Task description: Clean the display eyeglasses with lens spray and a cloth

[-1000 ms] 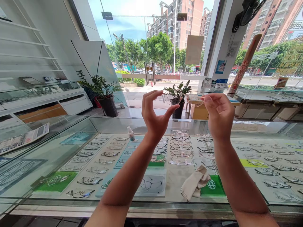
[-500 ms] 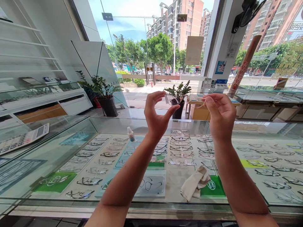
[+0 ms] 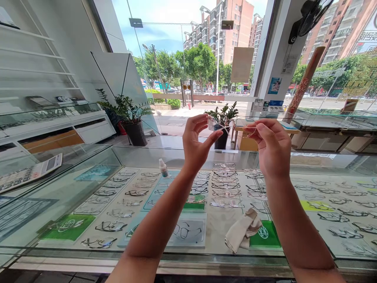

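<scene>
Up in front of me, against the window, I hold a pair of thin-rimmed clear eyeglasses (image 3: pixel 211 123). My left hand (image 3: pixel 196 142) is at one lens, its thumb and curled fingers on either side of the rim. With thumb and fingertips pinched, my right hand (image 3: pixel 273 145) grips the other end of the thin frame. The fine wire parts blur into the bright background. Below, on the glass counter, a crumpled beige cloth (image 3: pixel 243 231) lies partly over a green card (image 3: pixel 266 234). A small white spray bottle (image 3: pixel 163 168) stands farther back.
Several rows of eyeglasses (image 3: pixel 226 184) fill the glass display counter (image 3: pixel 118 251). A calculator (image 3: pixel 32 171) lies at the left. Potted plants (image 3: pixel 134 131) stand beyond the counter, before the glass door. Another counter (image 3: pixel 321 138) is at the right, under a wall fan (image 3: pixel 312 21).
The eyeglasses have turned slightly, so the lens by my left hand looks narrower. My right hand has shifted a little left and its fingers have moved on the frame.
</scene>
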A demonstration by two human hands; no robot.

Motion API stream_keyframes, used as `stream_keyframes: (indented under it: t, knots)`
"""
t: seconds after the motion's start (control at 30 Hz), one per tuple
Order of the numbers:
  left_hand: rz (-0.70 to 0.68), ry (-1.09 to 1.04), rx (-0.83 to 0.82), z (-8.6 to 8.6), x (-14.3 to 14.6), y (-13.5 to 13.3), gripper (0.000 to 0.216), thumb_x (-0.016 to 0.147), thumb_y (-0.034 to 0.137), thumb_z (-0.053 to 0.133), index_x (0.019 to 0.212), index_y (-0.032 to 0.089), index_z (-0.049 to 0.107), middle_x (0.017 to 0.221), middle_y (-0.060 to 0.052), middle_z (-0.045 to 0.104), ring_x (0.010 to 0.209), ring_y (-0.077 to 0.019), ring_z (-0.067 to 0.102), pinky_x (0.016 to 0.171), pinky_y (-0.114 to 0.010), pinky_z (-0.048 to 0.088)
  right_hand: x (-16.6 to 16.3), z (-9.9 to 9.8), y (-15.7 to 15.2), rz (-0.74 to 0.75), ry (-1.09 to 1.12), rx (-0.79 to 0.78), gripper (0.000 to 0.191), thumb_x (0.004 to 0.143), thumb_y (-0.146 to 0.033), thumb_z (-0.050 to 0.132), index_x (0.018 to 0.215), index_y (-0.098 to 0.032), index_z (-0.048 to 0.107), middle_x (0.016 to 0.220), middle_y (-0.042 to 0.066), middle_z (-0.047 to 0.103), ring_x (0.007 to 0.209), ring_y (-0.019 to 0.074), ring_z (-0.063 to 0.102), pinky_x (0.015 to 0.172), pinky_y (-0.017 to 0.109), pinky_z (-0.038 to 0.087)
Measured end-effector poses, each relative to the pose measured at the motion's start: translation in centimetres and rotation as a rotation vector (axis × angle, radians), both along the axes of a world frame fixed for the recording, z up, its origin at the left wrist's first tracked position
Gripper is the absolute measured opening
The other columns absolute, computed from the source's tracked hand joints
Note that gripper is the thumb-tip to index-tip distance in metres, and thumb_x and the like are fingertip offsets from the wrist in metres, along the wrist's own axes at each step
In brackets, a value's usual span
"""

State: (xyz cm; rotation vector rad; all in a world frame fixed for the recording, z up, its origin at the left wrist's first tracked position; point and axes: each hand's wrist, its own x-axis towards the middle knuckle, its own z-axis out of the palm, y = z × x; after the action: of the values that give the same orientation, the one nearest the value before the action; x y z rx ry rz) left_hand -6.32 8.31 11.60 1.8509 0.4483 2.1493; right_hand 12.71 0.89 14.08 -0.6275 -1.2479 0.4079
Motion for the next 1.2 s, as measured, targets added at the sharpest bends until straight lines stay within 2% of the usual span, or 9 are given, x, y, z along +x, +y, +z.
stream_keyframes:
  t: [0.23,0.43,0.63,1.0,1.2]
  knots:
    - [-0.083,-0.029,-0.048,0.08,0.09,-0.03,0.055,0.077,0.04,0.095,0.123,0.029,0.067,0.125,-0.007,0.074,0.115,-0.0231,0.072,0.102,-0.039,0.06,-0.3,0.21,-0.26,0.112,0.101,-0.035,0.015,0.09,-0.038,0.072,0.1,-0.027,0.067,0.098,0.004,0.078,0.097,0.0229,0.08,0.081,0.037,0.062]
    - [-0.125,-0.027,-0.066,0.11,0.04,0.04,0.056,0.077,0.04,0.095,0.123,0.029,0.067,0.123,-0.006,0.075,0.113,-0.0222,0.073,0.101,-0.038,0.061,-0.25,0.17,-0.24,0.085,0.06,-0.052,0.016,0.091,-0.04,0.068,0.101,-0.027,0.066,0.098,0.004,0.078,0.098,0.0237,0.08,0.083,0.039,0.062]
    - [-0.175,0.004,-0.073,0.3,-0.11,0.13,0.049,0.084,0.041,0.089,0.125,0.027,0.066,0.121,-0.007,0.074,0.108,-0.0204,0.074,0.095,-0.035,0.062,-0.35,0.08,-0.12,0.113,0.037,-0.037,0.017,0.092,-0.042,0.069,0.099,-0.027,0.066,0.096,0.004,0.078,0.096,0.0236,0.079,0.085,0.041,0.063]
    - [-0.277,-0.017,-0.221,0.7,-0.32,-0.17,0.05,0.081,0.042,0.092,0.123,0.026,0.068,0.118,-0.006,0.074,0.106,-0.02,0.076,0.096,-0.035,0.063,-0.26,-0.01,-0.05,0.198,0.065,-0.098,0.014,0.091,-0.038,0.069,0.1,-0.028,0.066,0.098,0.003,0.077,0.102,0.0245,0.079,0.096,0.045,0.063]
    - [-0.285,-0.021,-0.228,0.73,-0.27,-0.38,0.049,0.081,0.04,0.092,0.122,0.026,0.068,0.118,-0.007,0.074,0.109,-0.0222,0.076,0.099,-0.037,0.064,-0.27,0.06,-0.1,0.286,0.147,-0.128,0.011,0.088,-0.031,0.072,0.098,-0.027,0.068,0.097,0.002,0.076,0.103,0.0245,0.079,0.102,0.047,0.061]
